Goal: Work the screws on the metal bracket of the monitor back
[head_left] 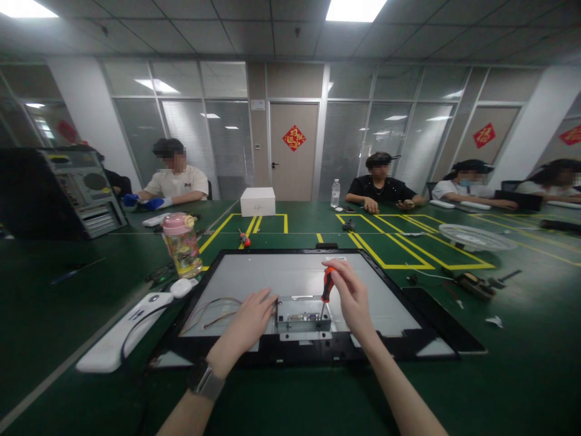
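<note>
In front of me a flat display panel (pixel 385 303) with a black frame lies on the green table. A metal bracket box (pixel 303 335) with a small circuit board (pixel 302 317) inside sits near its front middle. My right hand (pixel 351 290) grips a red and black screwdriver (pixel 327 286), held nearly upright with its shaft going down to the box's right end. My left hand (pixel 252 315) rests on the panel with fingers stretched out, the fingertips at the box's left edge. Thin wires (pixel 218 315) lie on the panel beside my left hand.
At the left are a pink-lidded bottle (pixel 182 245), a white power bank-like block (pixel 124 333) with a black cable, and a computer case (pixel 63 191). A white box (pixel 258 202) stands ahead. A black slab (pixel 442 321) lies right. Several people sit across the table.
</note>
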`<state>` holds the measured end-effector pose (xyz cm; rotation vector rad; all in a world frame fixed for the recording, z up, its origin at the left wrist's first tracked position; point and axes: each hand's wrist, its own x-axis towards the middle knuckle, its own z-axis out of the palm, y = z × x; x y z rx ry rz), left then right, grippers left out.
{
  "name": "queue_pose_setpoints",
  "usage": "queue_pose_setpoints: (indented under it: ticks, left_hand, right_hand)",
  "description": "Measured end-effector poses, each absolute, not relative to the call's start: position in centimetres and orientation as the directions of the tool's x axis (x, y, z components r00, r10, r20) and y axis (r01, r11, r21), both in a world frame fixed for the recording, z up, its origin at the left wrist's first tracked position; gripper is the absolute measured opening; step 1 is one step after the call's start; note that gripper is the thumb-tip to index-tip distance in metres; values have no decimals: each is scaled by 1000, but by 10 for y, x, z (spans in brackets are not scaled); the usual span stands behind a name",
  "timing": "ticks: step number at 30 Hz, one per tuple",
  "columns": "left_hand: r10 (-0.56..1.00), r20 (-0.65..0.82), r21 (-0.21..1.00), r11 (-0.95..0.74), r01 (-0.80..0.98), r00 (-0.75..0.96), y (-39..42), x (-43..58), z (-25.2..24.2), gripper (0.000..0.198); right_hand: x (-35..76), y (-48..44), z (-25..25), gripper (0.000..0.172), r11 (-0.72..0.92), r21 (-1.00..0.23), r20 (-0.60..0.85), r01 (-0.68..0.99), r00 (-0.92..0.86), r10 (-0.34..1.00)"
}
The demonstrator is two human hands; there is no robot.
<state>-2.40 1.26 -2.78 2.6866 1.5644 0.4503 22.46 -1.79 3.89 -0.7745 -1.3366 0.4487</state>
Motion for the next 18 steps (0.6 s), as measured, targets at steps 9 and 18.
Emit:
queue_pose_setpoints:
  ticks: [9, 18]
  left_hand:
    - [854, 234, 136, -502, 854, 465, 10, -22, -23, 39]
    - [857, 252, 167, -497, 852, 450, 11, -23, -26, 38]
  right_hand:
    - [225, -18, 40, 16, 681, -707, 706, 189, 225, 671]
    - [221, -22, 44, 10, 651, -759, 635, 10, 234, 736]
